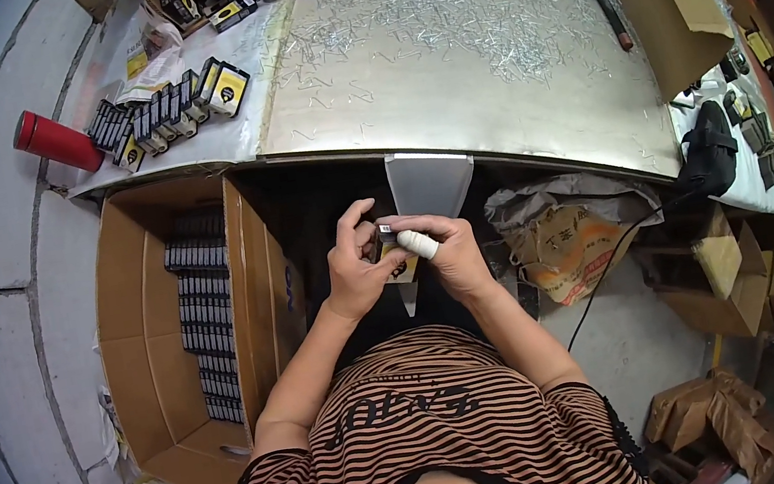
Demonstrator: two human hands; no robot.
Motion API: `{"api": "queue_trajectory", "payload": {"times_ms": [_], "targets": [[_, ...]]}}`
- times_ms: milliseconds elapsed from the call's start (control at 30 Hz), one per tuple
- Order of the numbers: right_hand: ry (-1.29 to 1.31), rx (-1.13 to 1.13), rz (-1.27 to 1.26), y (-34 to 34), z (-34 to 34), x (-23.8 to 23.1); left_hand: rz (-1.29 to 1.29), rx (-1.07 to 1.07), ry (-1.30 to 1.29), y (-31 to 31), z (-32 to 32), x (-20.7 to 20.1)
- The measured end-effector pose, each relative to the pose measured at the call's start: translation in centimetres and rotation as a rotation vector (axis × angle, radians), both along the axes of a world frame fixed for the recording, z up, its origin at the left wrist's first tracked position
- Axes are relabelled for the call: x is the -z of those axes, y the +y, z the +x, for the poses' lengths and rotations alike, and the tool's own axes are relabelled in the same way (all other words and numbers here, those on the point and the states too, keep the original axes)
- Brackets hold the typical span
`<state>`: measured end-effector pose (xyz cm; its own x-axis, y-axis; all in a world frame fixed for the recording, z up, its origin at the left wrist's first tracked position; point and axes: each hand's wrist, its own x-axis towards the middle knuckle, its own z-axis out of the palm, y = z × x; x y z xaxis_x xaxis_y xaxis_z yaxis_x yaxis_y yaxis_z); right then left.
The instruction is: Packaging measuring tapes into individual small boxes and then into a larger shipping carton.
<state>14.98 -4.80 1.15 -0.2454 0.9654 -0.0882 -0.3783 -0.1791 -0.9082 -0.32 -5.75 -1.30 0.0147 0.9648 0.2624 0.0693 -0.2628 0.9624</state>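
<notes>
Between both hands, in front of my chest, is a small black and yellow cardboard box (pixel 402 268). My left hand (pixel 352 273) grips it from the left, with the index finger raised off it. My right hand (pixel 456 256) closes on its upper end, the thumb wrapped in a white covering (pixel 419 244). Fingers hide much of the box, and I cannot tell whether its flap is closed. A large open carton (pixel 252 294) to my left holds rows of similar small boxes (pixel 207 311).
A metal-topped table (pixel 337 118) spreads ahead, strewn with thin bent wire pieces (pixel 515 29). Small boxes (pixel 183 102) and a red flask (pixel 52 141) occupy its left end. A paper sack (pixel 570 243) stands at right, near a black cable (pixel 596 282) and cartons (pixel 719 291).
</notes>
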Motion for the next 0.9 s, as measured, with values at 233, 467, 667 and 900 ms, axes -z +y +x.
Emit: {"api": "queue_trajectory", "payload": {"times_ms": [233,467,667,900], "targets": [[-0.283,0.062,-0.133,2.3,1.0,-1.7,-0.031,0.01,0.155,1.3,0.0,-1.1],[-0.4,-0.001,0.195,4.5,1.1,-1.7,-0.065,0.033,-0.077,4.9,0.0,-1.9],[-0.272,0.003,0.238,10.6,-1.8,-3.9,0.226,-0.206,0.502,15.4,-4.5,-8.9],[-1.394,-0.202,0.722,20.4,-8.0,-3.8,0.211,-0.384,1.247,35.8,-16.7,-7.3]]}}
